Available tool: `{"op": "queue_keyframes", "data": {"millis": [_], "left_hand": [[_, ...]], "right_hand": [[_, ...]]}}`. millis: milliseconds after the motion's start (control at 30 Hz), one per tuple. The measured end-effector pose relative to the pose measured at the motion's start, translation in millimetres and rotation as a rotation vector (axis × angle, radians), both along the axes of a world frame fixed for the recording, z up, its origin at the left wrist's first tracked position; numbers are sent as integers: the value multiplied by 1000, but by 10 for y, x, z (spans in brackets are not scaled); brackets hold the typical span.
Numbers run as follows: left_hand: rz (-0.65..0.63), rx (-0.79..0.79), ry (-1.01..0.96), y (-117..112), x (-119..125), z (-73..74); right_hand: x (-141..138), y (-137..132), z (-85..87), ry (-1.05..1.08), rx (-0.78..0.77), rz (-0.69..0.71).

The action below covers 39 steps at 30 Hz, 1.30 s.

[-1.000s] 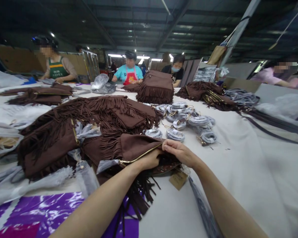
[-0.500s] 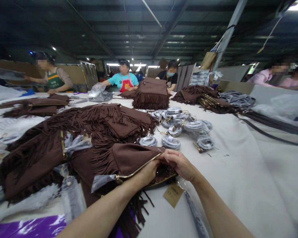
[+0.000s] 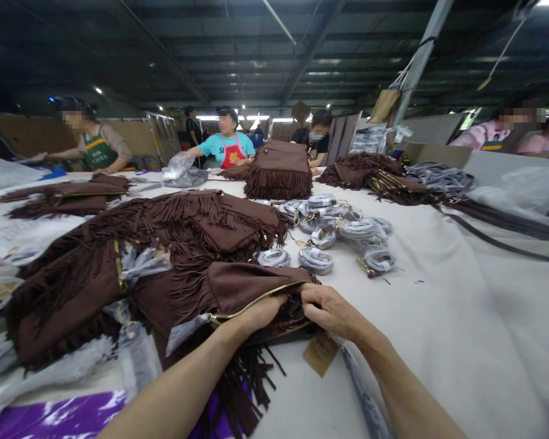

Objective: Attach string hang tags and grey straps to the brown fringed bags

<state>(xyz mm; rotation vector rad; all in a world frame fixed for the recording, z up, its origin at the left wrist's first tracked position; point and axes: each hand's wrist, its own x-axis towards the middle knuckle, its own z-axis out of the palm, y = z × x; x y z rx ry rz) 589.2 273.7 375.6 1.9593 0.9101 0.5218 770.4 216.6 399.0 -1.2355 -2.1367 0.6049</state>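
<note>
A brown fringed bag with a gold zipper lies open-mouthed in front of me on the white table. My left hand reaches into its mouth, fingers curled round the inner edge. My right hand pinches the bag's top edge at the right end of the zipper. A brown paper tag hangs below the bag. A clear plastic sleeve lies under my right forearm.
More brown fringed bags are heaped to the left, with plastic wrap among them. Coiled grey straps lie behind the bag. A purple sheet is at the near left. Several people work at the far side.
The view has shifted slightly. My right hand has moved a little lower along the bag's edge, and my left hand has gone a bit deeper into the opening.
</note>
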Motion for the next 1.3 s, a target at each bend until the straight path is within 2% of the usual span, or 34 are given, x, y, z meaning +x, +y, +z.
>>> {"op": "queue_keyframes", "data": {"millis": [167, 300, 500, 600, 700, 767, 833, 900, 967, 1033, 1100, 1200, 1300], "left_hand": [[79, -28, -49, -46, 24, 50], [86, -2, -1, -49, 41, 54], [31, -21, 21, -69, 58, 40], [-3, 101, 82, -136, 4, 177], [-80, 221, 252, -255, -88, 441], [-126, 273, 317, -342, -147, 630], [-173, 200, 298, -399, -190, 777], [-195, -39, 214, -405, -213, 863], [-170, -290, 102, -367, -220, 896], [-139, -424, -5, -322, -220, 906], [-152, -484, -86, -309, -221, 917], [-183, -489, -139, -365, -236, 966], [-219, -466, -141, -378, -282, 1047]], "right_hand": [[-53, 15, -55, -43, 36, -77], [-80, 11, -67, -60, 40, -79], [11, 5, -33, -16, -34, -41], [56, -14, 5, 56, -112, -28], [59, -45, 48, 95, -155, -36], [47, -67, 61, 60, -122, -46], [37, -88, 54, -23, -54, -60], [27, -109, 38, -153, 41, -119], [2, -136, 36, -274, 140, -233], [-54, -173, 64, -290, 220, -329], [-144, -214, 114, -151, 261, -311], [-288, -246, 153, 128, 245, -131], [-361, -216, 94, 236, 219, -57]]}}
